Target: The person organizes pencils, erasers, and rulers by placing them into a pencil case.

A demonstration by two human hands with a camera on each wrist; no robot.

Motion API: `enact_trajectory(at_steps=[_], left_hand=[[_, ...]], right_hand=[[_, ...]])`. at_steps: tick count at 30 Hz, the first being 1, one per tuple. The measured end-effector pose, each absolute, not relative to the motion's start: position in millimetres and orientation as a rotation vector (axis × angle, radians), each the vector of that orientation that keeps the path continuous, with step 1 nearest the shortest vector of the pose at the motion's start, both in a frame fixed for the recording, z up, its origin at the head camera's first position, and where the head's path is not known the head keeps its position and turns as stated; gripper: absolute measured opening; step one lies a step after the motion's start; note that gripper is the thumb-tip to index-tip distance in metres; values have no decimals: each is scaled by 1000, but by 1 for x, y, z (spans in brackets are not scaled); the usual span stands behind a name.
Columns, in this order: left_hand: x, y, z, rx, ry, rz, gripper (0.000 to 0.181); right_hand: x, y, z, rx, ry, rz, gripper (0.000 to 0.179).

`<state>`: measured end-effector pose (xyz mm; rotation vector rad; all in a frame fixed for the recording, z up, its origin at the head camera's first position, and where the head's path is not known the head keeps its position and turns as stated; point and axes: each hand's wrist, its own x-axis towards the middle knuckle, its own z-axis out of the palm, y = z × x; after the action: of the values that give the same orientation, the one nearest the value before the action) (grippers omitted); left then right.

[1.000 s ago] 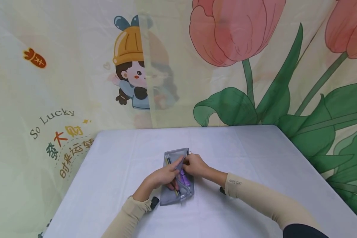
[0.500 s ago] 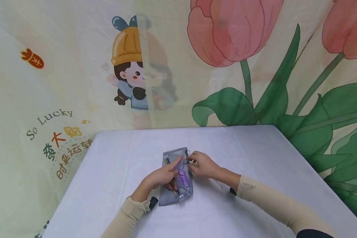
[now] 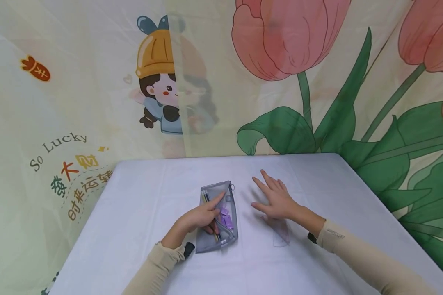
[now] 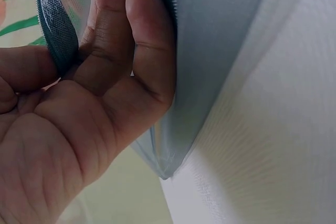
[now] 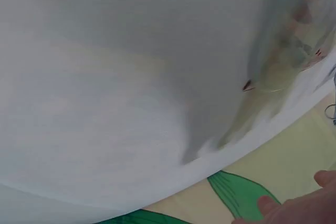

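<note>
A grey mesh pencil case [image 3: 215, 188] lies on the white table, with pencils [image 3: 206, 196] and purple items [image 3: 227, 220] showing through it. My left hand [image 3: 199, 219] holds its zipped edge. In the left wrist view the grey zipper strip [image 4: 56, 30] runs between thumb and fingers, and other fingers reach inside the mesh. To the right of the case, my right hand [image 3: 275, 200] is raised over the table, fingers spread and holding nothing. Below it lies a clear flat plastic piece [image 3: 281, 239], partly hidden by the hand; the right wrist view shows reddish marks on this clear piece [image 5: 283, 61].
A white cloth covers the table [image 3: 151, 184], whose far edge meets a printed curtain [image 3: 214, 143] with tulips and a cartoon figure. A small zipper ring [image 3: 232, 187] sticks out at the case's far right corner.
My right hand has let go of the case's right edge, moved away to the right and spread its fingers. The clear piece has come into fuller view. My left hand has stayed on the case.
</note>
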<state>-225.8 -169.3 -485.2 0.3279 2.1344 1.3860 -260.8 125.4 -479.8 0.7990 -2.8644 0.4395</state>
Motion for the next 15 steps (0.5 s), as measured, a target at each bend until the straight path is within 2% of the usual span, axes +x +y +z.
enact_trajectory(at_steps=[8, 15], left_hand=[[-225, -169, -484, 339, 2129, 1390, 65], [-226, -169, -485, 334, 2120, 1409, 66]], right_hand=[[-259, 155, -490, 688, -2934, 249, 86], [-259, 177, -493, 640, -2928, 254, 85]])
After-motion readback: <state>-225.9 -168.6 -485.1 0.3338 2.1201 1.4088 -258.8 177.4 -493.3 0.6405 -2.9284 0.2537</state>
